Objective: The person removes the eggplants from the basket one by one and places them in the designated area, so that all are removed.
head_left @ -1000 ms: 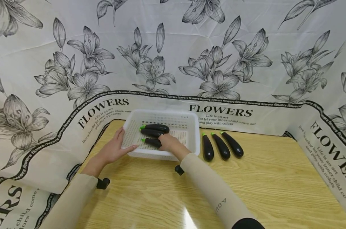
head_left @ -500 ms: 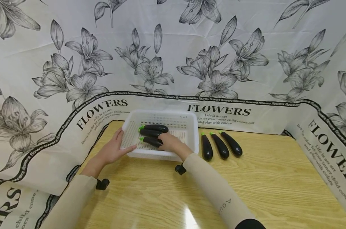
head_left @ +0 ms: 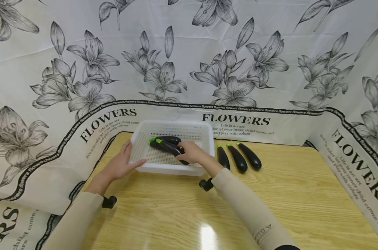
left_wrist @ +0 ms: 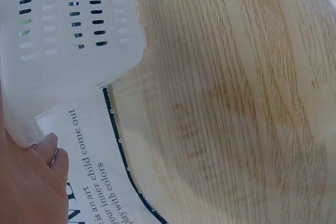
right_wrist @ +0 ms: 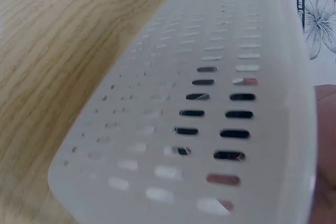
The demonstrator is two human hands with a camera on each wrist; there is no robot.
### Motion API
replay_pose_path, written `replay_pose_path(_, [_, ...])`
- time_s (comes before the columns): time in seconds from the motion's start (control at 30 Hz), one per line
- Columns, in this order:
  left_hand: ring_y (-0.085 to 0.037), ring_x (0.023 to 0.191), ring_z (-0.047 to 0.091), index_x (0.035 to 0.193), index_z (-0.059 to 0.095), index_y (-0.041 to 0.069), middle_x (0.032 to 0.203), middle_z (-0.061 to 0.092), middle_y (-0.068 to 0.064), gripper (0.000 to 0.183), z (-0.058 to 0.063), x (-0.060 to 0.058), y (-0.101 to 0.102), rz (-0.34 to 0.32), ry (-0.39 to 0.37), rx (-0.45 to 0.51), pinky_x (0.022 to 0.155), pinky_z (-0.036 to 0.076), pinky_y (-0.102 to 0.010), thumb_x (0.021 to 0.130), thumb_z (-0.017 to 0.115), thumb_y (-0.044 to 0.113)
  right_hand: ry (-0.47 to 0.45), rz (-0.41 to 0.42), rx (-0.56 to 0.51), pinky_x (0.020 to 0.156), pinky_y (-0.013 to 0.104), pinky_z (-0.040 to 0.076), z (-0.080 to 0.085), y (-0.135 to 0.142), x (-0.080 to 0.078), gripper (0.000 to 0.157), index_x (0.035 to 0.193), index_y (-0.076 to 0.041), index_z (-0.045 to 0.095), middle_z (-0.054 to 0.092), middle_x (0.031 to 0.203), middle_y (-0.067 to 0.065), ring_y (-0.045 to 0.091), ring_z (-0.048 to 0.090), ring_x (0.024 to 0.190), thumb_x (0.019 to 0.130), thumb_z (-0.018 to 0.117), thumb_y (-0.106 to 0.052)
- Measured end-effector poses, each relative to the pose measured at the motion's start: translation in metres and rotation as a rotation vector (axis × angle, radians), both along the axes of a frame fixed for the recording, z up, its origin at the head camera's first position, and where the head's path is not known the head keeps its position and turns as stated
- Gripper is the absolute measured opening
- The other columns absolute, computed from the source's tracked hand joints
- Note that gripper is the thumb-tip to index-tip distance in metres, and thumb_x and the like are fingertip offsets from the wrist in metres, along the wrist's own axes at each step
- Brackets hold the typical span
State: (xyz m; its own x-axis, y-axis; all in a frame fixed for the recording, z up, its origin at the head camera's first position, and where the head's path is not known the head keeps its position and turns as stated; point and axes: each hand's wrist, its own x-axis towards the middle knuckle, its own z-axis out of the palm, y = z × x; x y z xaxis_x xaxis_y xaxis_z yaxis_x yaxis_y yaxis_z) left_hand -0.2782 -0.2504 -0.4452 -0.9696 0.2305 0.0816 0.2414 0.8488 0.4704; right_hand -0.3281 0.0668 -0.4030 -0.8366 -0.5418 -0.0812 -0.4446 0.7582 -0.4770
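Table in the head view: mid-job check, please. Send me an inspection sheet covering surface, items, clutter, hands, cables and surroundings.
Surface: wood-grain table, with a bright reflection near the person.
Job's things: white perforated basket with two eggplants inside, plus the held eggplant overlapping one of them in view; three eggplants side by side on the table, right of the basket.
Clutter: nothing seen.
Hands: left hand against the basket's near-left corner; right hand grips the held eggplant's thick end.
Cables: nothing seen.
Surroundings: floral-printed fabric behind and on both sides.

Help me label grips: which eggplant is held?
The frontmost eggplant in the white basket, gripped near its rounded end by the right hand; the others lie ungripped.
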Motion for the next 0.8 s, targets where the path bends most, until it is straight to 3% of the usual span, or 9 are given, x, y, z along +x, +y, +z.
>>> replay_pose_path(0.13, [-0.052,0.147,0.026,0.163,0.002,-0.002,0.170,-0.002,-0.022,0.113,0.000,0.001,0.000,0.001,-0.003,-0.001,0.113,0.033,-0.066,0.094,0.053,0.072,0.025,-0.002,0.001,0.108,0.046,0.046,0.005,0.008,0.003,0.055,0.144,0.002,0.054,0.057,0.144,0.018,0.034,0.055,0.131,0.099,0.070,-0.025])
replay_pose_path(0.43, [-0.051,0.150,0.021,0.163,-0.001,-0.001,0.170,-0.004,-0.021,0.114,0.000,0.001,-0.002,-0.002,-0.008,-0.007,0.115,0.030,-0.065,0.094,0.052,0.073,0.042,0.000,-0.063,0.091,0.041,0.054,0.013,0.024,0.014,0.045,0.134,0.003,0.061,0.068,0.123,0.015,0.027,0.066,0.108,0.097,0.072,-0.022])
replay_pose_path(0.8, [-0.050,0.150,0.020,0.163,-0.002,-0.001,0.170,-0.004,-0.022,0.114,0.000,0.001,-0.002,-0.005,-0.013,-0.005,0.115,0.029,-0.065,0.094,0.052,0.073,0.046,-0.060,-0.074,0.092,0.045,0.055,0.023,0.051,0.022,0.047,0.137,0.001,0.059,0.067,0.125,0.018,0.031,0.065,0.112,0.098,0.070,-0.024])
